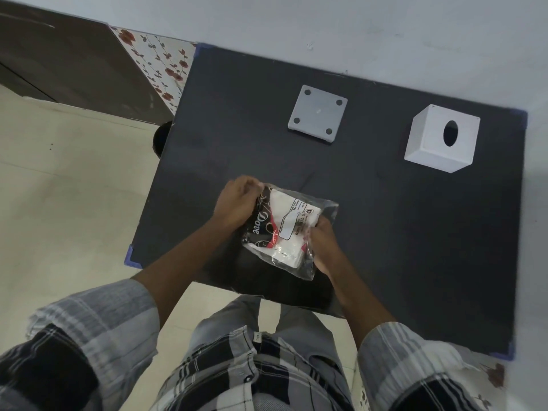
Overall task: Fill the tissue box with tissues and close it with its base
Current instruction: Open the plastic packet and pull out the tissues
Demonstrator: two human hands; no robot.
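Observation:
A clear plastic pack of white tissues (289, 229) with black and red print lies near the front edge of the dark table (385, 232). My left hand (238, 203) pinches the pack's far left edge. My right hand (323, 244) grips its near right edge. The white cube tissue box (441, 140) stands at the far right with its oval slot facing up and toward me. Its square white base (317, 114), with a round dot in each corner, lies flat at the far middle, apart from the box.
The table stands against a grey wall, with blue corner guards (132, 256). A floral panel (160, 69) and dark cabinet (65, 60) stand to the left. Pale floor tiles lie left of the table. My checked shirt fills the bottom of the view.

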